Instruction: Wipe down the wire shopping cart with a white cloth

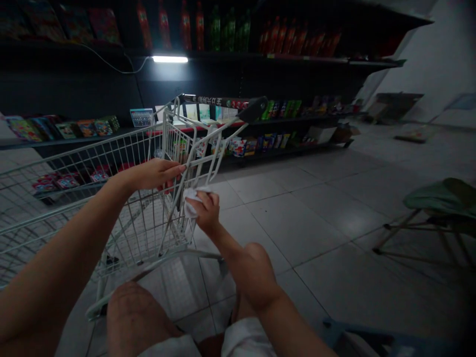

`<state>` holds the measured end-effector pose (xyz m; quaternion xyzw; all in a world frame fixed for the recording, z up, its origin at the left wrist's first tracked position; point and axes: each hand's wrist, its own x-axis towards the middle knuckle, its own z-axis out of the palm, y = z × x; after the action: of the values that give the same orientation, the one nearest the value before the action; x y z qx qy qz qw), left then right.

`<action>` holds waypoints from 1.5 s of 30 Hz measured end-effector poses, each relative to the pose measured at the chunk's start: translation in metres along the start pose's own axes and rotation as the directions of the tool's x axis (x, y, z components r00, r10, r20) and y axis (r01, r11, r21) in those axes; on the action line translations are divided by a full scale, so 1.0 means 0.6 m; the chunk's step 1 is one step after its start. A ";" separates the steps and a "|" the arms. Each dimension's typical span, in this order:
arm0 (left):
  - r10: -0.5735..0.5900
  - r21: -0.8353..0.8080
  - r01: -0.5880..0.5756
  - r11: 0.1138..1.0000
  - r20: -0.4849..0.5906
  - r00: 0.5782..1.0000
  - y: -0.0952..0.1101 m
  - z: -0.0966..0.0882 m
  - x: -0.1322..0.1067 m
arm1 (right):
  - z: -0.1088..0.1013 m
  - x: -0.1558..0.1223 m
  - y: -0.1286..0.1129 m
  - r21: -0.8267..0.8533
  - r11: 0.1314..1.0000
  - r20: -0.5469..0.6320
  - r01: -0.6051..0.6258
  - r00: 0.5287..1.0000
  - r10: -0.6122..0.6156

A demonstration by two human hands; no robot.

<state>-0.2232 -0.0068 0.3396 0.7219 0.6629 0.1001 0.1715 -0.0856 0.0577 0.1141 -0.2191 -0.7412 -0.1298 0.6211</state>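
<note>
A metal shopping cart (pixel 148 218) stands in front of me, with a black handle bar (pixel 219 102) across its top. My left hand (pixel 158 174) grips the wire frame near the handle end, its lower fingers curled behind the wires. My right hand (pixel 208 210) is closed round a crumpled white cloth (pixel 191 202), which lies against the cart's end frame just below my left hand. Part of the cloth is hidden by my fingers.
Behind the cart runs a dark shelf unit (pixel 208 54) with bottles, books and packets, lit by a tube light (pixel 170 59). On the right stands a folding stool (pixel 439 218) with a green seat. A blue plastic object (pixel 357 332) is at the lower right, on the tiled floor (pixel 305 213).
</note>
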 end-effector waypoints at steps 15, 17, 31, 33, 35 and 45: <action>0.051 0.054 -0.051 0.997 0.001 0.999 -0.012 -0.001 -0.007 | 0.023 -0.183 -0.128 0.201 0.807 0.423 -0.555 0.792 0.440; 0.030 0.024 -0.030 0.999 0.009 1.000 -0.013 0.000 -0.006 | 0.018 -0.084 -0.113 0.258 0.824 0.315 -0.505 0.850 0.422; 0.100 0.137 -0.096 0.986 -0.027 0.995 -0.002 -0.005 -0.026 | -0.011 -0.160 -0.103 0.431 0.881 0.572 -0.194 0.814 -0.100; 0.133 0.162 -0.126 0.979 -0.033 0.991 -0.001 -0.005 -0.028 | -0.055 -0.081 -0.079 0.425 0.886 0.361 -0.188 0.932 0.025; 0.151 0.190 -0.142 0.971 -0.033 0.988 -0.001 -0.004 -0.029 | -0.097 0.030 -0.046 0.320 0.943 0.097 -0.096 0.993 0.069; 0.152 0.548 -0.055 0.834 -0.132 0.980 0.008 0.008 -0.053 | -0.196 0.358 0.187 -0.233 0.971 0.030 0.048 0.999 -0.042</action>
<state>-0.2198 -0.0390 0.3395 0.7645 0.6361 -0.0210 -0.1022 0.0422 0.1360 0.3383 -0.2755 -0.7332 -0.2276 0.5786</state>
